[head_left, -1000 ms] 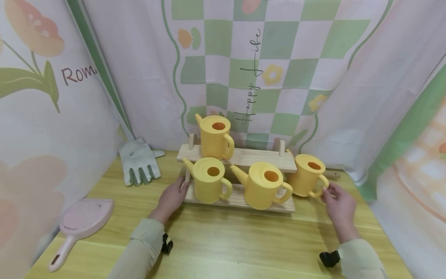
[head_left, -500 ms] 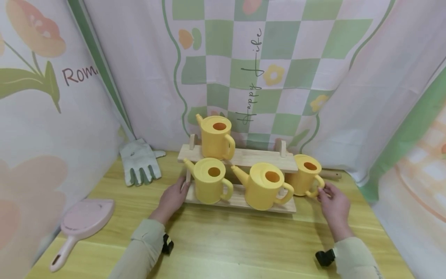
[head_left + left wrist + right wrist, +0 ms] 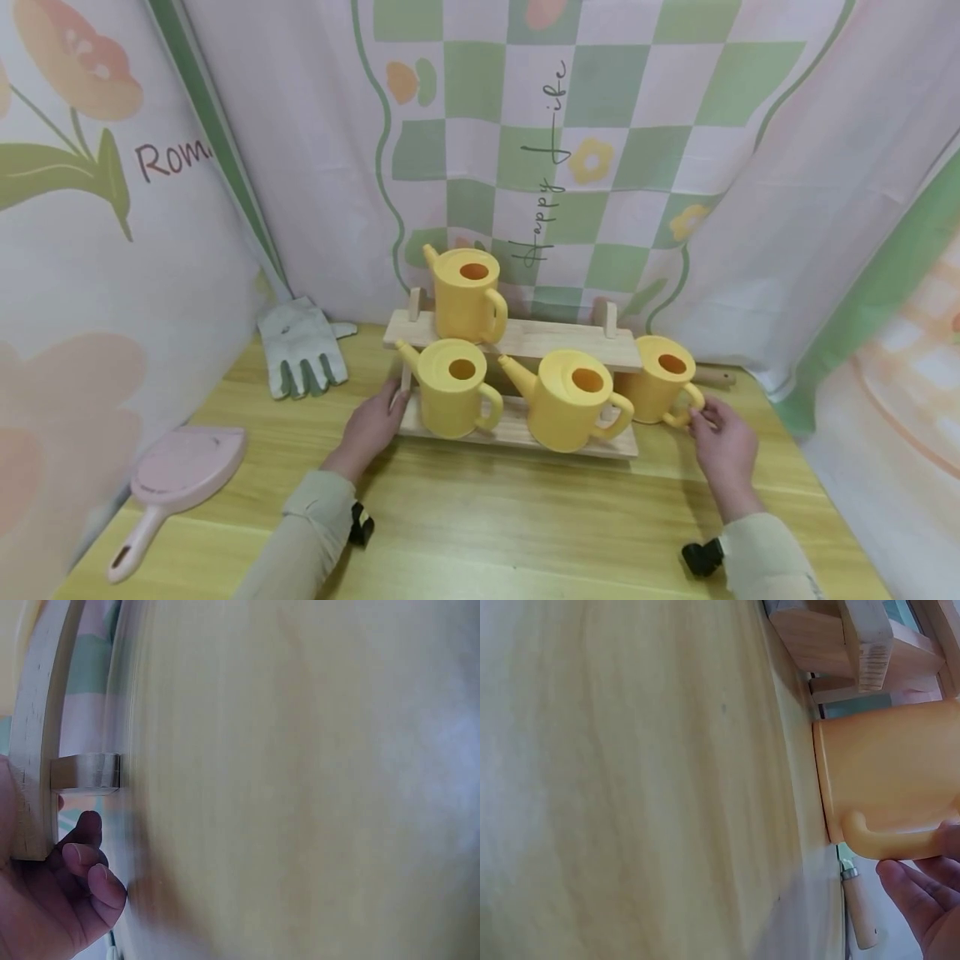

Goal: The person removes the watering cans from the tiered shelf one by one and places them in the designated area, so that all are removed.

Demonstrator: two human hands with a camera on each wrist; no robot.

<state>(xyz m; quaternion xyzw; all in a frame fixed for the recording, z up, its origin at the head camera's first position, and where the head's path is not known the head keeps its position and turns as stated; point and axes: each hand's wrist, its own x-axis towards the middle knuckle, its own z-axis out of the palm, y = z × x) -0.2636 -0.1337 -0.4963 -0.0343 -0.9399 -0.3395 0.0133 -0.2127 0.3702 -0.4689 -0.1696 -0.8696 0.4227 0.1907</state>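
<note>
- A yellow watering can (image 3: 651,385) is held upright just beside the wooden rack (image 3: 566,340), its handle (image 3: 892,844) pinched between the fingers of the right hand (image 3: 726,443).
- The rack's left end is gripped by the left hand (image 3: 371,427), its fingers partly curled.
- Three more cans (image 3: 448,404) are shelved there.

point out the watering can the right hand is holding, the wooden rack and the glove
Watering can (image 3: 889,772): right wrist view, on the side of its body.
Wooden rack (image 3: 558,338): head view, on the bare top of its upper shelf.
Glove (image 3: 300,340): head view, on its broad middle.
</note>
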